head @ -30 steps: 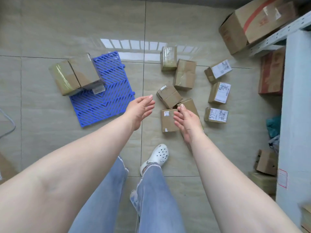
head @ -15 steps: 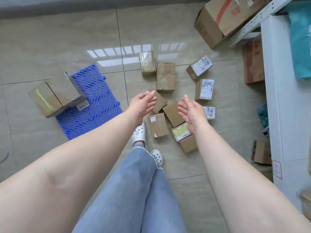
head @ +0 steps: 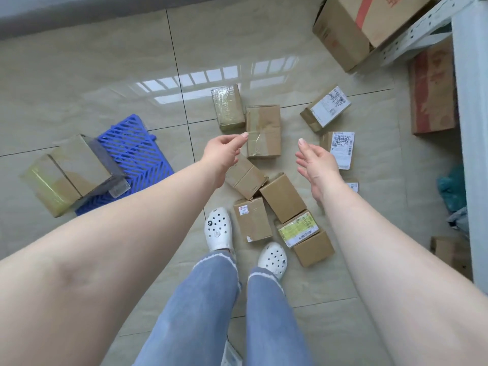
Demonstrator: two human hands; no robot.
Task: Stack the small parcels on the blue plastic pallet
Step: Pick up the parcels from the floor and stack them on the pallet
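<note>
1. Head view: a glossy beige tiled floor (head: 79, 75) is seen, with a white metal shelf frame (head: 412, 35) far right of the blue plastic pallet (head: 137, 151) and a large carton (head: 351, 25) by that frame.
2. Both bare arms are held out over the floor, right of the pallet; the left hand (head: 221, 154) is loosely curled and empty, the right hand (head: 317, 162) is spread wide, holding nothing.
3. Two parcels (head: 71, 173) are seen on the pallet's left edge, overhanging it.
4. Small parcels (head: 264, 130) are scattered on the tiles well right of the pallet, just ahead of two white clogs (head: 219, 228).
</note>
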